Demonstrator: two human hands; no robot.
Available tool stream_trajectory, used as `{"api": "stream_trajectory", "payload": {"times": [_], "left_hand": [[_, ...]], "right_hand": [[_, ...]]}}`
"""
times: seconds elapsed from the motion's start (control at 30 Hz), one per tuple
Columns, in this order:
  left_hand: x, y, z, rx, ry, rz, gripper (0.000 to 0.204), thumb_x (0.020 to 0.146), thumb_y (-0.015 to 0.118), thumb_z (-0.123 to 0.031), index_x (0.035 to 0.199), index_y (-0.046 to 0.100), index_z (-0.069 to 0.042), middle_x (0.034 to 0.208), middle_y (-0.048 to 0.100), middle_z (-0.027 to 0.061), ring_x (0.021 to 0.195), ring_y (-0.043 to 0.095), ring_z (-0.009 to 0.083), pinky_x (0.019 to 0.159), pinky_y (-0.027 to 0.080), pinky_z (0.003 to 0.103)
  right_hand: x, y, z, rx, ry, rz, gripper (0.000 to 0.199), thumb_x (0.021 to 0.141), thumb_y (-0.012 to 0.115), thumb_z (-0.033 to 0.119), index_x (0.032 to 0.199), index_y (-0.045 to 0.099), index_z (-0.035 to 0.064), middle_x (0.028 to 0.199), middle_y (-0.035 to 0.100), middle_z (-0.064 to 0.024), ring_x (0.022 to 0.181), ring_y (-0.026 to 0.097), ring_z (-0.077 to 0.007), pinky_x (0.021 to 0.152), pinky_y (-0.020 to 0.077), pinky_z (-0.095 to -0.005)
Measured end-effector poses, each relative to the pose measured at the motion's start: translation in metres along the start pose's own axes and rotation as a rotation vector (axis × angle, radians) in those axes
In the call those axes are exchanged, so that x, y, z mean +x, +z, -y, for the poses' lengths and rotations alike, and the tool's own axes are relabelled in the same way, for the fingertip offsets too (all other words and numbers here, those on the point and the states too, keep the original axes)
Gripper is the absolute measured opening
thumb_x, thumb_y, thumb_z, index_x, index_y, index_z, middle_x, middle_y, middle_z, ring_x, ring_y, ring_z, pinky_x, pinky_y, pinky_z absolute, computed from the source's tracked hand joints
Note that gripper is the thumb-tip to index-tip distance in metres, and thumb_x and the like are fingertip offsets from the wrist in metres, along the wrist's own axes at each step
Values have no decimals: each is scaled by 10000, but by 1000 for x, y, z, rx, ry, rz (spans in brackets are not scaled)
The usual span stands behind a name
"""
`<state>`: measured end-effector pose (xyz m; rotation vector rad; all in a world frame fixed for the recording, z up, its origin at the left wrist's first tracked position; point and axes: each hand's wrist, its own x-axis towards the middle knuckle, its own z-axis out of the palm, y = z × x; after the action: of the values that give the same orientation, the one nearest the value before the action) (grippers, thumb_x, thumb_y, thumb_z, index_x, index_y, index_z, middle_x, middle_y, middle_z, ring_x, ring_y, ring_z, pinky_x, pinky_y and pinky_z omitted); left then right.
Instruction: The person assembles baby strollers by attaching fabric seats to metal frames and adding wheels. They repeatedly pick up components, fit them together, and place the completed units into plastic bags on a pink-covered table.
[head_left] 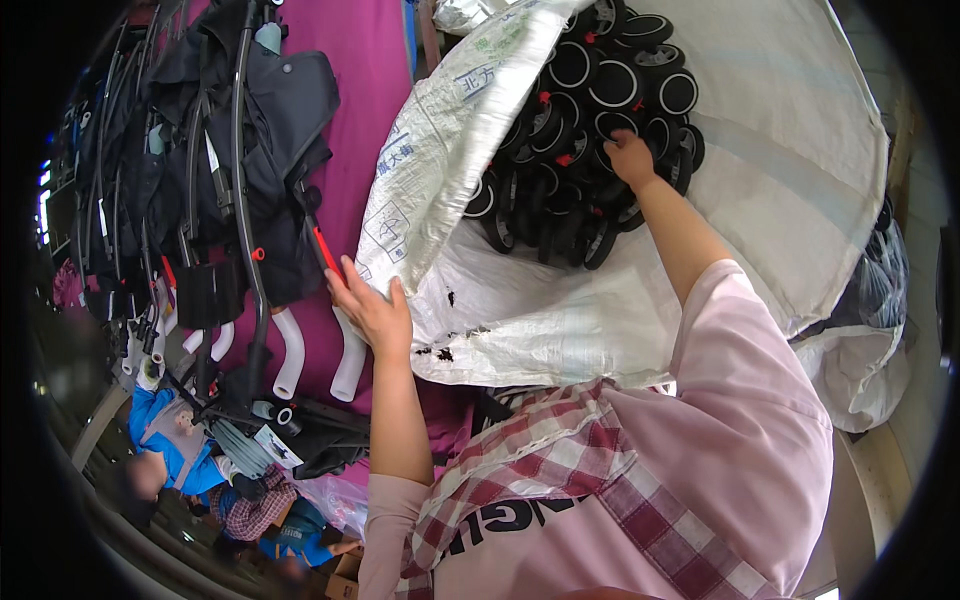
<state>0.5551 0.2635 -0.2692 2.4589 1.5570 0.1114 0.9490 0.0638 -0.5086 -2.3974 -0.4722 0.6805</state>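
Wheels (pixel 612 84), round and black with smooth pale rings about their hubs, lie heaped at many angles in a large white woven sack (pixel 540 345). Small bright red parts (pixel 565 159) show among the dark, rounded rims. The sack's plastic weave is creased and slightly glossy, with a few ragged dark marks near its lower edge; its left flap, printed on the outside, stands up in a slanting fold, while a broad, pale sheet of it spreads to the right.

The two hands are well apart. The right hand (pixel 630 160) reaches into the heap, fingers bent against a wheel on the right side; whether they grip it I cannot tell. The left hand (pixel 376 318) lies at the lower end of the raised flap, fingers spread and thumb apart, its fingertips beside a flat red strip (pixel 327 250). Whether it pinches the weave I cannot tell.

To the left, black tubular frames (pixel 243 150) draped with soft dark fabric (pixel 288 100) rest over a magenta covering (pixel 365 80). Smooth white curved tubes (pixel 289 352) hang near the left hand.
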Motion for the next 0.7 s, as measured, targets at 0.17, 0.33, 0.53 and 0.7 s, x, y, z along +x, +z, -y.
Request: {"api": "stream_trajectory", "payload": {"times": [0.17,0.33,0.53,0.7], "left_hand": [[-1,66,23,138,-148,17,649,938,570,-320,1510,337,-119,1571,240,225,1426,260,424,1122,196,603],[-2,77,25,92,-38,-162,588,971,445,-367,1440,429,-13,1512,368,231,1385,341,405,1120,201,559],[0,74,24,115,-15,-159,578,975,431,-354,1423,441,11,1482,399,249,1364,374,406,1114,225,522],[7,75,25,118,6,-186,559,985,427,-348,1412,447,11,1474,404,251,1346,384,430,1110,233,539]], "right_hand": [[84,6,7,110,252,-308,806,721,778,450,1318,525,-30,1273,569,-316,1187,565,-430,993,465,-447],[145,0,-10,122,251,-369,741,737,762,417,1301,546,-12,1275,572,-303,1184,566,-429,987,468,-451],[167,1,-19,48,213,-357,663,755,743,377,1280,572,10,1278,576,-287,1181,566,-427,980,471,-457],[179,2,-24,-8,194,-336,601,770,727,344,1263,593,28,1279,579,-273,1178,567,-426,974,473,-461]]}}
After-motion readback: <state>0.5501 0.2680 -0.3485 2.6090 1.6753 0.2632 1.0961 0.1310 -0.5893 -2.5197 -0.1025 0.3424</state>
